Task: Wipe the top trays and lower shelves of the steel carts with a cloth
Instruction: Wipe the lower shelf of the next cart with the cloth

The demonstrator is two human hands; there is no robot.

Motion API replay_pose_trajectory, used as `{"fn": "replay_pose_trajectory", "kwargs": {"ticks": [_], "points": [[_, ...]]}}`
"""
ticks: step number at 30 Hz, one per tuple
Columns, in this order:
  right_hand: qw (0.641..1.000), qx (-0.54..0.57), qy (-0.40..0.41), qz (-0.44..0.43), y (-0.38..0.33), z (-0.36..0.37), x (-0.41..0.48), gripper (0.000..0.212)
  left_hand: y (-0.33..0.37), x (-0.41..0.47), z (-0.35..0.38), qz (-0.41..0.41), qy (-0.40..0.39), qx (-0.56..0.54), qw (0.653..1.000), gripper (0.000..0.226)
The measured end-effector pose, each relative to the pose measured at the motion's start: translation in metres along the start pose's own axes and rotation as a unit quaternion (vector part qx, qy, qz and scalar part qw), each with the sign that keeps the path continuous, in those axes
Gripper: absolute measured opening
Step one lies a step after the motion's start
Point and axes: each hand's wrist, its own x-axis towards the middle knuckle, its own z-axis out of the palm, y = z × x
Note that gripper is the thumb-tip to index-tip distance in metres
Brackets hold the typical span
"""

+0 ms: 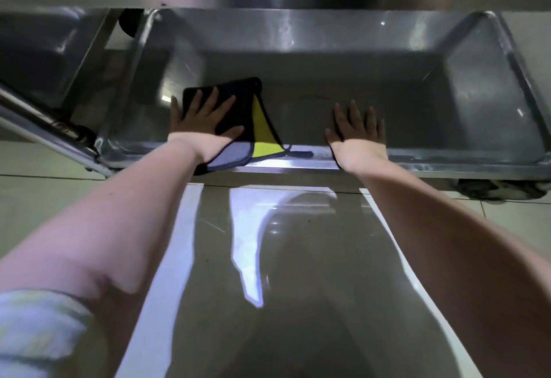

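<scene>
the left hand (205, 122) lies flat on the cloth (261, 127), fingers straight and spread wide, palm pressing it down onto the lower shelf (417, 115) of the steel cart (514, 88). the cloth is dark on top, with a yellow fold and a grey corner. it sits at the near left of the shelf, and its near corner drapes over the near rim (313, 163). the right hand (356, 134) holds nothing. it is also flat with fingers spread, resting on bare steel just inside the near rim, well apart from the cloth and to the right of it. a caster wheel (501, 190) shows under the near right corner. a second cart's shelf (38, 58) stands at the left. glossy floor tiles (298, 258) lie nearest.
</scene>
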Motion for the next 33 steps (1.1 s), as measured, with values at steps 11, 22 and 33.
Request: {"fn": "replay_pose_trajectory", "kwargs": {"ticks": [11,22,33], "points": [[0.996,-0.019,0.074,-0.034,-0.024,0.010,0.019,0.059,0.089,0.000,0.014,-0.074,-0.012,-0.008,0.997,0.068],[0.995,-0.082,0.027,-0.044,-0.020,0.014,0.022,0.058,0.119,0.079,0.014,-0.007,0.037,-0.015,0.999,0.062],[0.997,-0.049,0.028,-0.047,-0.019,0.013,0.024,0.060,0.018,0.090,0.002,-0.060,0.031,-0.028,0.997,0.069]]}}
